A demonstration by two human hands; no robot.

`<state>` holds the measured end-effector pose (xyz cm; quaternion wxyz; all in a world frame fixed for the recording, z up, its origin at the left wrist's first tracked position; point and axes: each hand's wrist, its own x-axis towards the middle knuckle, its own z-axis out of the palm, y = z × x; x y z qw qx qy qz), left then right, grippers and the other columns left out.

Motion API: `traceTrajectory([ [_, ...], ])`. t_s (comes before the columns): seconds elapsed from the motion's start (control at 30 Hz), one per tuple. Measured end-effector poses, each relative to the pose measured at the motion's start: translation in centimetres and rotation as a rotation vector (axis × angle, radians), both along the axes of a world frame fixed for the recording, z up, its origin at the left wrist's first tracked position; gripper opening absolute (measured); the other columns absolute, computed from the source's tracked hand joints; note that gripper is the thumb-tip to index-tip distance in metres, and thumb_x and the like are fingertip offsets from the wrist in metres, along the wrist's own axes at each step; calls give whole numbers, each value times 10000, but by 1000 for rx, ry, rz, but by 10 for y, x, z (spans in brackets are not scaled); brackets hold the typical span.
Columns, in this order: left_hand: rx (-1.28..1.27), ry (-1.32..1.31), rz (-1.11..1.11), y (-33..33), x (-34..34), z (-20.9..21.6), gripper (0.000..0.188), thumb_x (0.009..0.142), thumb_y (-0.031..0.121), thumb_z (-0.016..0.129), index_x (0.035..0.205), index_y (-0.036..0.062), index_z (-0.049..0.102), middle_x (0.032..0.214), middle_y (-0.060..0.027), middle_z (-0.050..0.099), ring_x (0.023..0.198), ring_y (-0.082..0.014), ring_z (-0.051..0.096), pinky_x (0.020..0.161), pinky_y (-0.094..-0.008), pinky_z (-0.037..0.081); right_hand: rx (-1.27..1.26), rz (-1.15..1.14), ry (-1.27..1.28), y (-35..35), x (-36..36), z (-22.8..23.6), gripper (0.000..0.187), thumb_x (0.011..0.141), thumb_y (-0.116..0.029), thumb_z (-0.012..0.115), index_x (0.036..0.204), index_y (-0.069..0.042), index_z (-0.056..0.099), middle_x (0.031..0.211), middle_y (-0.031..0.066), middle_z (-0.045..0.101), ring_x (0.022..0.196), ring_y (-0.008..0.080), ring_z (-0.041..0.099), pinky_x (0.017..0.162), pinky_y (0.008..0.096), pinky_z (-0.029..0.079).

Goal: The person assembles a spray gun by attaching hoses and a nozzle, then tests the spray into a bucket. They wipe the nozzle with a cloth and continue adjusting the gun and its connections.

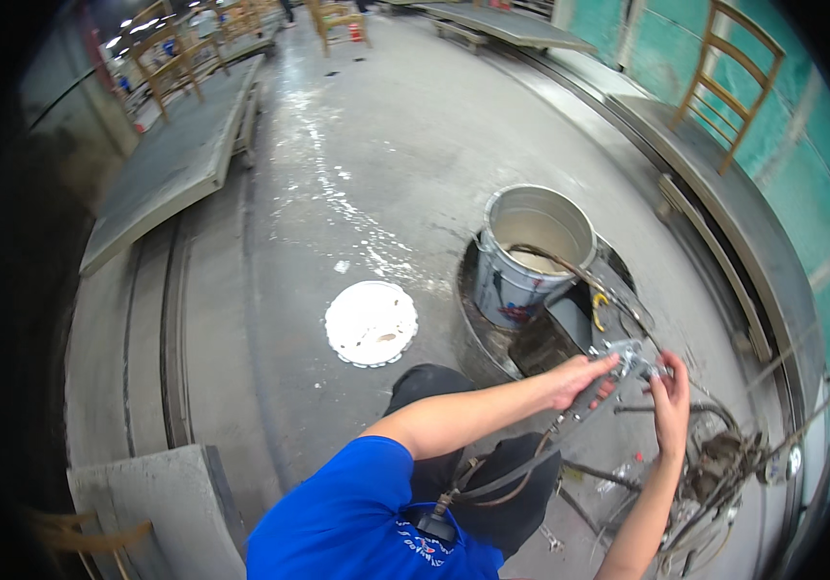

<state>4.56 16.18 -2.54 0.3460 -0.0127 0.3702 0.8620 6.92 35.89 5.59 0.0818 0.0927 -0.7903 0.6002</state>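
My left hand point(581, 380) is closed around a silver metal spray gun point(627, 356), held in front of my right knee with hoses running off below it. At the gun's far end, the bent fingers of my right hand point(669, 394) pinch a small part that is too small to make out. Just beyond my hands a metal bucket point(510, 288) of pale liquid stands in a dark round tub point(481, 356), with a hose point(543, 253) dipping into it. Something yellow and curved point(599, 311) lies by the bucket.
Right of me stands a pump-like machine point(724, 452) with tangled hoses. A white round lid point(372, 324) lies on the floor ahead, and a wrench point(552, 539) near my leg. Grey platforms carrying wooden chairs point(732, 82) run along both sides.
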Motion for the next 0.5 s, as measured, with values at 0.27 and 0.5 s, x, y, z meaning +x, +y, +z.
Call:
traceTrajectory([
  [0.27,-24,56,-20,2,4,6,531,906,595,586,1048,86,647,877,-50,607,731,-138,573,554,-295,474,37,18,-138,6,2,-7,377,967,-103,561,1328,-27,486,1149,72,571,838,110,581,693,247,479],
  [0.5,-24,97,-39,2,1,3,553,914,603,564,1068,77,635,931,-97,619,807,-168,580,562,-310,491,24,8,-137,6,5,-10,338,976,-123,558,1293,-23,496,1000,41,531,822,98,563,692,252,477],
])
